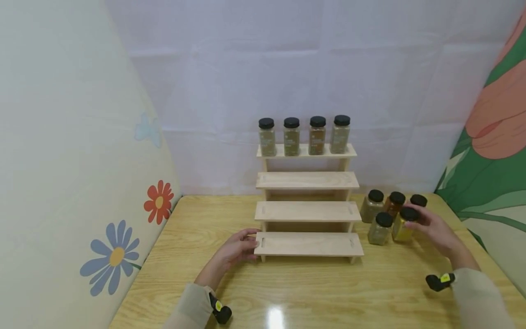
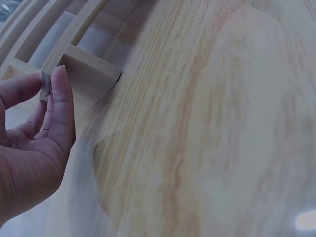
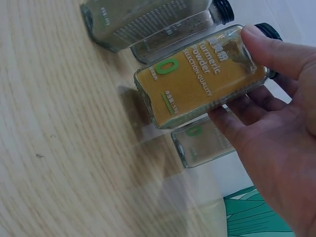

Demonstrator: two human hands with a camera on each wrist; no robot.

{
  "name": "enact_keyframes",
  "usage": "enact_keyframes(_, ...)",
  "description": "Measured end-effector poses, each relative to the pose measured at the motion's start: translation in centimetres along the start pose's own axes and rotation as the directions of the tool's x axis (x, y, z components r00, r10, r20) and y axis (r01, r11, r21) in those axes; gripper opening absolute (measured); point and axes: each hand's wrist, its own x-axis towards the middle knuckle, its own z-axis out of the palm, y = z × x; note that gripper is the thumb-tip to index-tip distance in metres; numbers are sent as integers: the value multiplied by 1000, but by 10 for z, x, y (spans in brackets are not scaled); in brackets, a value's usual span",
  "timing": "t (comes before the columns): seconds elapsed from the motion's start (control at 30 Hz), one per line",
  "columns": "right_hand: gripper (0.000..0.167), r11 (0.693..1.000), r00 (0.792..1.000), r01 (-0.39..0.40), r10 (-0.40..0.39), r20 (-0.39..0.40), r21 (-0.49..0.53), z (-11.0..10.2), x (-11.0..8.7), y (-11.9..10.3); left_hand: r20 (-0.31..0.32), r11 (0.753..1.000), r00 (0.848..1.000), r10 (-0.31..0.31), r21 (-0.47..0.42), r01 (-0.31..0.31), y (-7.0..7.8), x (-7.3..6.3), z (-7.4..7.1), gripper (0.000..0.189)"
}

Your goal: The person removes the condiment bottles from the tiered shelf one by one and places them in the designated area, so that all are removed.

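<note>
A pale wooden tiered rack stands on the table. My left hand pinches the left end of its lowest step between thumb and fingers; the left wrist view shows the thumb and fingers on that board's end. On the right, my right hand grips a turmeric powder jar with a black lid, thumb on one side and fingers on the other. Whether the jar's base touches the table, I cannot tell. Other spice jars stand close by it, to its left and behind.
Several black-lidded spice jars stand in a row on the rack's top step. The lower three steps hold no jars. A white cloth hangs behind the table. Flower-painted panels border both sides.
</note>
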Motion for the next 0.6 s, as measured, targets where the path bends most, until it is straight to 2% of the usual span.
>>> enact_keyframes(0.43,51,995,997,81,-80,-12,53,6,-3,16,-6,1000,1000,4,-5,-4,-3,0,0,54)
enact_keyframes(0.6,52,996,997,71,-71,3,57,5,-5,18,-14,1000,1000,0,-4,0,-2,0,0,54)
